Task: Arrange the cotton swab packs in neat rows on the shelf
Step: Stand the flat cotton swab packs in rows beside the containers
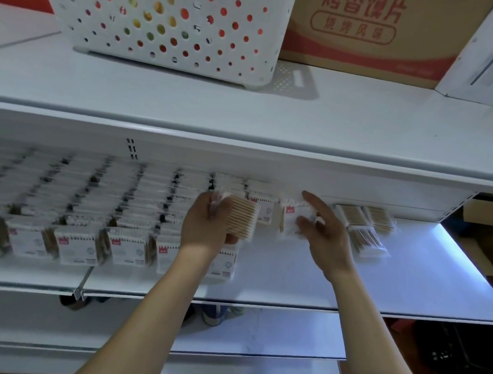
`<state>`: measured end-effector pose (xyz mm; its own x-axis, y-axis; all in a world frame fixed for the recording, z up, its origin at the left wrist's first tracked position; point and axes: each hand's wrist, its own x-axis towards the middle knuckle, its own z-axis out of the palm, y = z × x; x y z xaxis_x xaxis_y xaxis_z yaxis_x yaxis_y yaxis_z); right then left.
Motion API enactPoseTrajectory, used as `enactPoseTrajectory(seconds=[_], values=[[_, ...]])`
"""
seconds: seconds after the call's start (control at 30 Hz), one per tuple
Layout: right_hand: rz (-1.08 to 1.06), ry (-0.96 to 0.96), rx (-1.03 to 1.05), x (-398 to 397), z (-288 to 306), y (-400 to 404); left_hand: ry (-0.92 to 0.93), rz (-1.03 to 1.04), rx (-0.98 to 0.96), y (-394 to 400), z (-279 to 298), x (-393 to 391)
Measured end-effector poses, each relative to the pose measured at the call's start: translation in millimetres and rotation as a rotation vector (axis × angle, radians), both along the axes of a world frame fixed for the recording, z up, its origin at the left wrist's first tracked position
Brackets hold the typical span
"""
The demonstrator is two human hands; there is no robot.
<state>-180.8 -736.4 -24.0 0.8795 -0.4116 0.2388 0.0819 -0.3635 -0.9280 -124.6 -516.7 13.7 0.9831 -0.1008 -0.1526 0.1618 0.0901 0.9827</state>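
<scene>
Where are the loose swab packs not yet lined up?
Head view, right side of the shelf: three loose packs lie flat just right of the right hand.

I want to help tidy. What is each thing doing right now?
Left hand: holds a swab pack.
Right hand: fingers on another pack, grip unclear.
Rows: upright, neat.
Loose packs: lying flat.
Basket: upright on the top shelf.
</scene>
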Motion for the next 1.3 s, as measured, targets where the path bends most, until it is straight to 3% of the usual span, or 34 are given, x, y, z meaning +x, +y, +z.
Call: enactPoseTrajectory(seconds=[0.33,0.6,0.8,0.87,0.93,1.0,1.07,1.17,1.3], values=[[-0.083,0.102,-0.291,60,-47,14,0.040,0.116,-0.002,17,-9,-4],[-0.160,-0.075,-0.533,82,-81,15,0.026,0.128,0.059,27,-12,-9],[-0.179,-0.082,-0.692,81,-73,14,0.059,0.108,0.012,20,-9,-7],[-0.204,-0.091,-0.614,71,-61,19,0.079,0.086,-0.032,16,-8,-6],[-0.177,-0.052,-0.337,54,-37,32,0.084,0.059,-0.075,11,-6,-6],[0.041,0.025,0.044,35,-15,45,0.073,0.030,-0.103,6,-4,-6],[0.251,0.095,0.211,17,-1,56,0.055,-0.007,-0.108,0,-2,-8],[0.122,-0.003,0.064,3,1,65,0.061,-0.011,-0.171,-9,-2,-10],[-0.157,-0.407,-0.438,-7,-16,61,0.145,-0.042,-0.222,-20,0,-13]])
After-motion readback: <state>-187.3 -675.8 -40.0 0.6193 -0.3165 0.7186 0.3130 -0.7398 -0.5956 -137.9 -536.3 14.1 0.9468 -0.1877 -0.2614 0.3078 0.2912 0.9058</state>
